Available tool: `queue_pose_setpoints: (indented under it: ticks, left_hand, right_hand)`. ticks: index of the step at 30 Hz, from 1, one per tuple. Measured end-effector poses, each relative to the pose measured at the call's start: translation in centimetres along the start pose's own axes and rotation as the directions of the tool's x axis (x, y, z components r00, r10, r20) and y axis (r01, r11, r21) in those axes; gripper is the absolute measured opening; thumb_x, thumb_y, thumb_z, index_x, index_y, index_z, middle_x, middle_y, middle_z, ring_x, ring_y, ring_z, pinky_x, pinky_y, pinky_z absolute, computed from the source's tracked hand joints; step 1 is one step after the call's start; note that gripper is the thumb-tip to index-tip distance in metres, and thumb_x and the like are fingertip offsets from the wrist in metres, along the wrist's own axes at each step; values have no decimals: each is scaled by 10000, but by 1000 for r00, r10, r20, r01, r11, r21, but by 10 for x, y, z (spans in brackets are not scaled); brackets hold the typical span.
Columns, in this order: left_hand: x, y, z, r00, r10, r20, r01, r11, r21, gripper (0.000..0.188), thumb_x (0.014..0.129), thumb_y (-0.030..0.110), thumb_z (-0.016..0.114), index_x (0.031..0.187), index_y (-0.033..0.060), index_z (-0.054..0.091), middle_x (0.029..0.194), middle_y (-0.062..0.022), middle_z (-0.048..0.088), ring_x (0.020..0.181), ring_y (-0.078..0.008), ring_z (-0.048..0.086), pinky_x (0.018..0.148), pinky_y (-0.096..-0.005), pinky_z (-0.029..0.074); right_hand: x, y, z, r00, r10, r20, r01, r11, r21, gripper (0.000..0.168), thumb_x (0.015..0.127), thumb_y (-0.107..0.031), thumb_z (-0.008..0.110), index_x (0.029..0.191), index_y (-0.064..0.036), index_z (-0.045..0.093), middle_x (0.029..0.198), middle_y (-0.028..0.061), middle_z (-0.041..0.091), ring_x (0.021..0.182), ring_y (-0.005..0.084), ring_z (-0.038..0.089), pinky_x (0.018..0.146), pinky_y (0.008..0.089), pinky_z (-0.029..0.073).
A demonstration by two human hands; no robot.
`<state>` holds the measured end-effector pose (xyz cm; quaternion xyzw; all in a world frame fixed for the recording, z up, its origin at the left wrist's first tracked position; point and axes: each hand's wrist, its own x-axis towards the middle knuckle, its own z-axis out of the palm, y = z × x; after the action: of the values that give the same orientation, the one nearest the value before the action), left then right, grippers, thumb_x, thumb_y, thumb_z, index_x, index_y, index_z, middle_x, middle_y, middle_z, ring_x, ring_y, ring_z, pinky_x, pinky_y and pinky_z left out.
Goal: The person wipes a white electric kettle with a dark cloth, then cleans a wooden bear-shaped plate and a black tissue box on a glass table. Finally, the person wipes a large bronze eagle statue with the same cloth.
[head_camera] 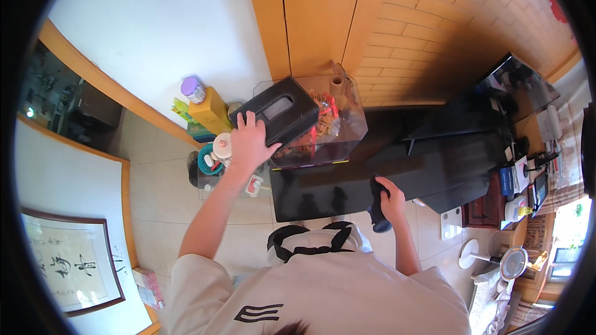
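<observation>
My left hand (pixel 251 142) grips the near left end of a black tissue box (pixel 298 114), fingers over its top and thumb along its near side. The box has an oval slot with white tissue (pixel 277 108) inside. It lies over a clear display case (pixel 351 132), tilted or flat I cannot tell. Inside the case are orange, striped figures with red ribbons (pixel 328 107). My right hand (pixel 393 197) holds a bunched dark cloth (pixel 379 211), which hangs at the front edge of a glossy black TV cabinet (pixel 321 190).
Left of the case stand a yellow box (pixel 210 110), a purple-lidded jar (pixel 193 89), a round white-lidded container (pixel 222 145) and a teal basket (pixel 208 160). A television (pixel 493 86) stands on the cabinet's right part. Further right are a bathroom scale (pixel 451 223) and a fan (pixel 513 263).
</observation>
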<state>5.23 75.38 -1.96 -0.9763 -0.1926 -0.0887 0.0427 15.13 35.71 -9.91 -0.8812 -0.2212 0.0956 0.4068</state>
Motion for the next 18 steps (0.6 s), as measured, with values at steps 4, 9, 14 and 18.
queue_pose_setpoints:
  ticks: [4,9,14,18]
  left_hand:
    - [26,45,-2,959,-263,110,233,945,231,762,682,610,783,1051,-46,666,1107,-232,544,1029,-410,637,692,-422,548]
    - [38,39,-36,962,5,274,-5,1000,1,833,597,649,804,1105,0,676,1211,-227,533,1063,-378,614,764,-432,537]
    - [13,0,-8,985,170,28,-169,984,-53,706,526,403,915,1076,39,664,1466,-173,449,1284,-439,490,944,-440,518]
    - [16,18,2,995,-9,99,12,999,-30,646,560,391,902,1035,24,662,1473,-186,456,1247,-452,522,908,-458,534]
  right_hand:
    - [-10,1,-8,998,63,-21,-63,998,-4,411,815,67,496,1163,-63,672,1228,146,655,1140,362,609,998,387,471]
    - [-5,-18,-27,1000,3,-28,-2,1000,18,420,803,84,493,1161,-49,666,1227,158,651,1135,366,611,996,391,472]
    - [4,-17,-41,998,-41,-53,40,999,-19,410,810,90,492,1160,-38,660,1241,155,644,1132,370,609,1002,388,466]
    - [7,-23,-42,999,-17,-46,17,1000,-8,402,818,88,488,1161,-35,659,1244,156,641,1133,373,608,996,389,471]
